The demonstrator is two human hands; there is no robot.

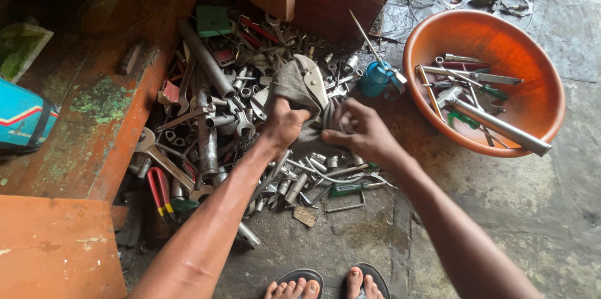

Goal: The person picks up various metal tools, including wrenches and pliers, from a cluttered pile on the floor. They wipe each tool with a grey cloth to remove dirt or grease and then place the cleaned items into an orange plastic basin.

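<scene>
Here, above the heap of spanners and sockets (219,130), the left hand (283,125) is clenched around locking pliers (311,80) wrapped in a grey rag (289,86) while the right hand (363,133) pinches the rag's edge, apparently mid-wipe, left of the orange basin (538,111), needing a firm rubbing stroke.

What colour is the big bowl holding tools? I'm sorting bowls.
Orange; the bowl shows clearly in the head view, at the right.

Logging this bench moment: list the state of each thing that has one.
Left hand: closed on grey rag.
Right hand: pinching the rag's other side.
Grey rag: wrapped around pliers.
Pliers: partly covered.
Orange basin: upright, holding tools.
Tool pile: heaped loose on floor.
</scene>
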